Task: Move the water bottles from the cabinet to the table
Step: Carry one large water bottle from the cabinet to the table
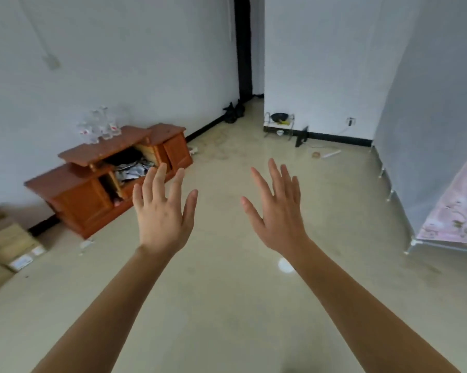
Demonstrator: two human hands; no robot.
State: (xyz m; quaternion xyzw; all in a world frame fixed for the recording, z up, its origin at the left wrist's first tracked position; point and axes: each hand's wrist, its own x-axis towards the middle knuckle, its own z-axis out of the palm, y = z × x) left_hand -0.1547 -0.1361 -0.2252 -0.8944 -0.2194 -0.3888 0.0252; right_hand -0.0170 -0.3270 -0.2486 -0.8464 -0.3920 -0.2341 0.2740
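Several clear water bottles (99, 126) with red labels stand in a cluster on top of a low brown wooden cabinet (81, 200) against the left wall. My left hand (163, 211) is raised in mid-air, fingers spread, holding nothing, its fingertips overlapping the cabinet's open middle shelf in the view. Held up to the right over the bare floor, my right hand (276, 208) is also spread and empty. Both hands are well short of the bottles. No table is in view.
Cardboard boxes (10, 249) lie on the floor at the left. A fabric wardrobe on metal legs (442, 157) stands along the right. A small wire rack (279, 125) sits by the far wall beside a dark doorway (243, 49). Beige floor lies between.
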